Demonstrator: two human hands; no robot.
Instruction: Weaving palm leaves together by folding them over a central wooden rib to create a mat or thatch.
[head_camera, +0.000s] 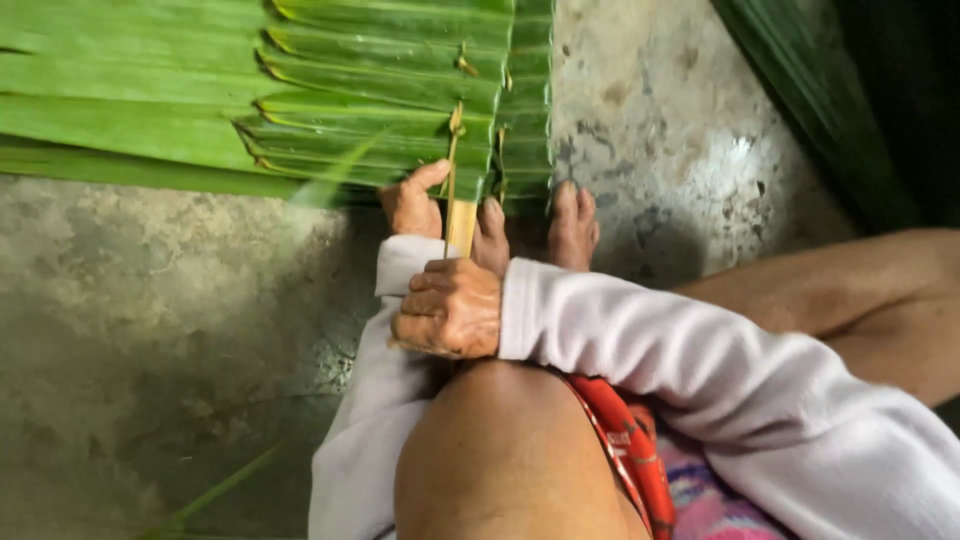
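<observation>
Pale wooden strip (461, 225) at frame center, running up into the stitched green palm leaves (300, 90) across the upper left. Right hand (450, 308) fisted tight around the strip's lower end. Left hand (412, 205) fingers pressed on the leaf edge, grip unclear. Toes (573, 225) pin the leaves on the concrete floor (150, 320).

Folded palm leaves, hands at the stitching edge.
Right hand (450, 308) fisted around pale strip (461, 225); left hand (412, 205) presses leaf panel (300, 90) on concrete floor (150, 330).
</observation>
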